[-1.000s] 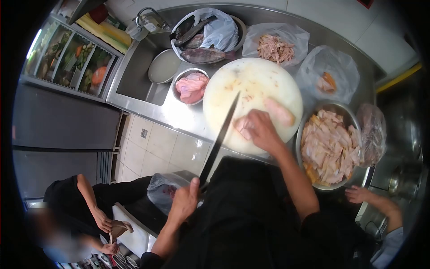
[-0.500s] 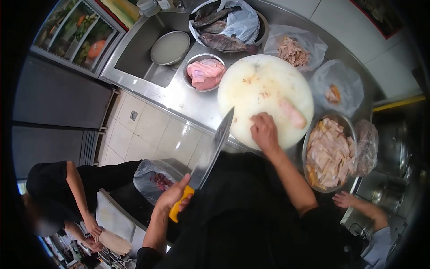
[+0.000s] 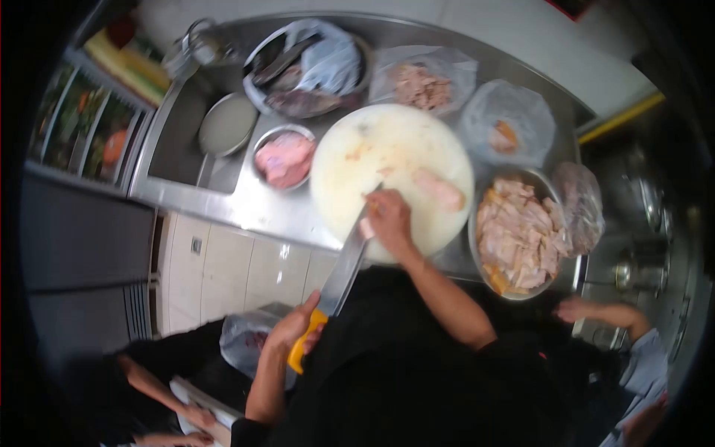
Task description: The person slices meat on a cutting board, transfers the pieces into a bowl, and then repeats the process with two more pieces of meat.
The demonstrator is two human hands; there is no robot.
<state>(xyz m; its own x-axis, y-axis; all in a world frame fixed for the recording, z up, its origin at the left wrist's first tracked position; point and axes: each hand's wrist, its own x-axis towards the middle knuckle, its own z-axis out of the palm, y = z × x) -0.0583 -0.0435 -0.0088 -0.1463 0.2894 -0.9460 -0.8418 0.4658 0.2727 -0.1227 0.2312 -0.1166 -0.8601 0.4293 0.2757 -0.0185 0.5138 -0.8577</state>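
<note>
My left hand (image 3: 293,328) is wrapped round the yellow handle of a large knife (image 3: 345,272), whose blade slants up to the round white cutting board (image 3: 350,160). Close to the blade's tip, my right hand (image 3: 391,220) has its fingers bent and pinched together over the board. Whatever they pinch is too blurred to make out. A small pale-pink bit (image 3: 366,228) shows against the blade, just below those fingers. On the board's right side lies a pale piece of meat (image 3: 441,191), with brownish scraps scattered farther back.
An oval tray (image 3: 474,246) of sliced meat stands right of the board. Behind are bags of shredded meat (image 3: 423,86) and orange-brown pieces (image 3: 503,137). Left are a bowl of pink meat (image 3: 284,159), dark fish (image 3: 302,102) and a sink (image 3: 170,153). Other people's arms (image 3: 607,316) show at both sides.
My right hand has come to the knife's blade near its tip, and its fingers are pinched there. The knife stays in my left hand. The whole view has shifted and blurred.
</note>
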